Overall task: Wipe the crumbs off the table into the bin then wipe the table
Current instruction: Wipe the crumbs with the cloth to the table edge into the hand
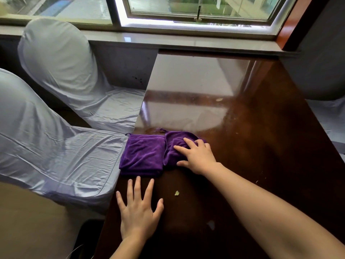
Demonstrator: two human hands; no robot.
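The task looks to be in its early or middle part: the dark, glossy brown wooden table point(252, 139) is not yet clean. A pale greenish crumb point(176, 193) lies low in the centre of the frame, between the two hands; another pale scrap point(219, 99) sits further up, right of centre, and fine specks dot the wood towards the right edge. No bin shows anywhere in the frame, so whether any crumbs have gone into one cannot be told, and by my reading both the sweeping and the final wipe are still left. The folded purple microfibre cloth point(143, 154) lies at the table's left edge, a little left of the frame's centre, its left end just overhanging towards the white fabric-covered chair point(56, 146). Its long axis runs left to right across the picture, roughly square to that table edge, with the flat folded part to the left and a bunched part to the right. The right hand point(196, 156) rests palm down on the bunched end, fingers spread and pressing, not curled around the fabric. The left hand point(139, 208) lies flat and wide open on bare wood just below the cloth, holding nothing.
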